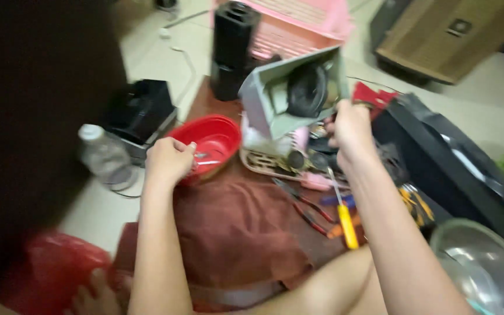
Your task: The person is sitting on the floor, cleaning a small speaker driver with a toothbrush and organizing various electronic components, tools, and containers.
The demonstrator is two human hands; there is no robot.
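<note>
My left hand (169, 160) is closed at the rim of a red bowl (220, 135), with thin metal pieces showing between its fingers; the blur hides just what they are. My right hand (350, 127) is raised and grips the edge of a grey box-shaped casing (263, 102) with a round black speaker (307, 88) set inside it. The casing is tilted, its open side toward me, above a pale basket of small parts (263, 164).
A brown cloth (234, 227) covers the floor in front of me. On it lie pliers with red handles (304, 207) and a yellow-handled screwdriver (345, 221). A plastic bottle (105, 156), a tall black speaker (233, 49), a pink crate (304, 26) and a glass bowl (482, 265) stand around.
</note>
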